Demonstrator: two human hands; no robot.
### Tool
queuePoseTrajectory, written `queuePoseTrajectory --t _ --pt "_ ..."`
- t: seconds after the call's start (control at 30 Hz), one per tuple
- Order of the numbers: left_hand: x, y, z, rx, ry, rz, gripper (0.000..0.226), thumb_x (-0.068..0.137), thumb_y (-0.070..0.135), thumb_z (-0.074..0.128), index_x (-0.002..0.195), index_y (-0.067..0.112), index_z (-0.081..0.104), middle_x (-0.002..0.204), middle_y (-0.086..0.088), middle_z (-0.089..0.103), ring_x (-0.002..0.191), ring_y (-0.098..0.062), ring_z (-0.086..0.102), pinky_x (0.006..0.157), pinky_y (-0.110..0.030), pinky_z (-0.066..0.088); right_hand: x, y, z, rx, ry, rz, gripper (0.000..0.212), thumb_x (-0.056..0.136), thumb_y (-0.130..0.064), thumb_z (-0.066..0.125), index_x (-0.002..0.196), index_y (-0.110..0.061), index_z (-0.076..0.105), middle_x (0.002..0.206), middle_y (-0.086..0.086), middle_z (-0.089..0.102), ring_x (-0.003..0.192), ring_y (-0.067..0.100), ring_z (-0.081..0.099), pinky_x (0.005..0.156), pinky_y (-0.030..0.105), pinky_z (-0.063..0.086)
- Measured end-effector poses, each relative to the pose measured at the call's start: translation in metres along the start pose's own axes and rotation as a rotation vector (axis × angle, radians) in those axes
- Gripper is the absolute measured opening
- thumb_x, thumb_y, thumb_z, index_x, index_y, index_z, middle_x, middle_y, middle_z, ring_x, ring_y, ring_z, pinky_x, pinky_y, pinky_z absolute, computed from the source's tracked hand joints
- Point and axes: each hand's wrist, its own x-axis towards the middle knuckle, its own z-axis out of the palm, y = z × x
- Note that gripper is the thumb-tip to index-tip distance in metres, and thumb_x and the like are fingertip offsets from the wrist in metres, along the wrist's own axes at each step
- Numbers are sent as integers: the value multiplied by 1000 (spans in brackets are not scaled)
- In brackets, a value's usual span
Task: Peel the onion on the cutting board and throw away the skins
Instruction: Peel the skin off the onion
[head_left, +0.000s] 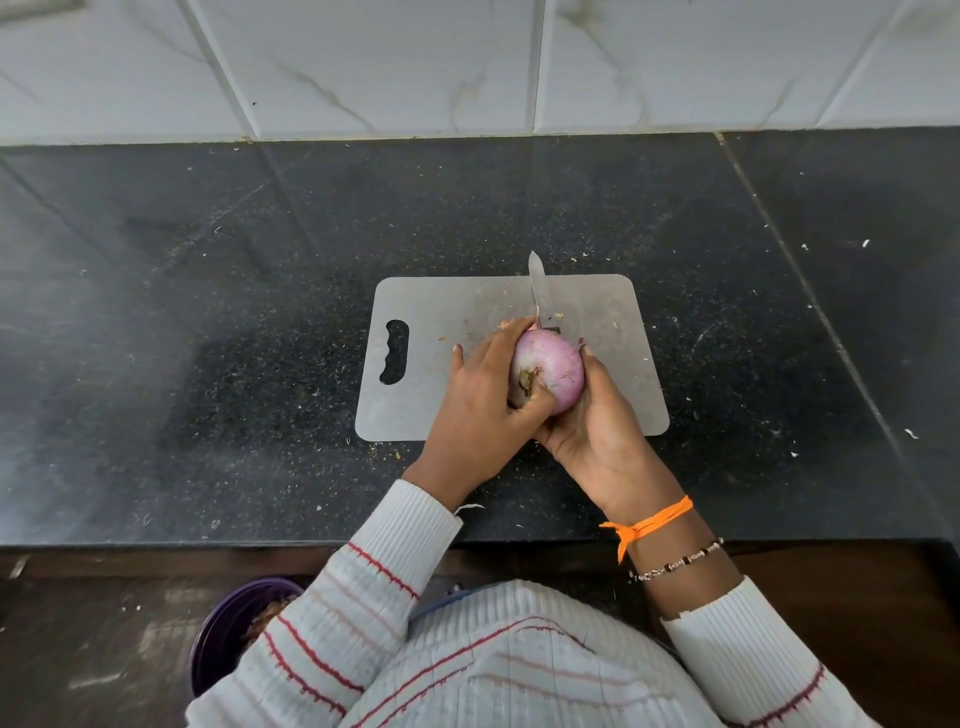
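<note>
A pale purple onion (556, 371) with its brown root end facing me is held above the near part of the grey cutting board (441, 400). My right hand (597, 421) cups it from below and the right. My left hand (483, 410) grips it from the left, thumb pressed beside the root. A knife (536, 286) lies on the board behind the onion, blade pointing away; its handle is hidden by the onion. Small bits of skin lie on the board.
The board rests on a black speckled counter (208, 312) against a white tiled wall (467, 67). A purple bin (228, 629) holding brown skins stands on the floor at lower left, partly behind my left sleeve. Scraps dot the counter.
</note>
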Motion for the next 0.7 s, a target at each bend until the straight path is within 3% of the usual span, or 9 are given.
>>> queuePoseTrajectory --t 0.13,0.27,0.33,0.47,0.6,0.7 --pt "0 -2 0 113 -32 -3 63 79 29 33 138 10 37 128 -6 55 113 -22 51 107 -55 26 0 1 1 5 22 0 48 99 -42 28 119 -8 56 110 18 66 91 24 66 67 33 58" --pt "2 -8 -7 -55 49 -35 53 83 15 36 136 13 39 128 -2 56 106 -22 58 98 -46 43 0 -2 -2 68 34 -24 48 100 -42 30 116 -5 56 95 20 71 79 25 71 58 35 59" --pt "2 -5 -9 -106 93 6 44 85 14 43 129 12 47 121 2 55 106 -17 57 94 -41 46 0 -3 -4 95 28 -34 49 99 -44 31 117 -5 55 93 19 71 78 25 72 57 35 58" --pt "3 -1 -4 -107 168 106 25 76 16 68 101 14 64 106 4 57 100 -15 57 89 -45 47 -3 -4 -2 90 -45 -28 51 100 -45 24 112 -7 56 87 19 72 71 29 71 59 34 59" --pt "2 -7 1 -22 237 167 13 72 19 72 85 19 72 105 11 61 100 -10 57 105 -61 26 -3 -4 -1 114 -44 -27 51 100 -44 26 111 -7 58 92 20 71 74 29 71 61 33 59" --pt "1 -10 2 87 265 268 11 76 22 68 84 18 75 104 7 68 98 -13 56 110 -60 13 -1 -3 -3 128 -12 -33 49 98 -44 29 111 -8 60 98 19 69 80 25 69 65 33 60"
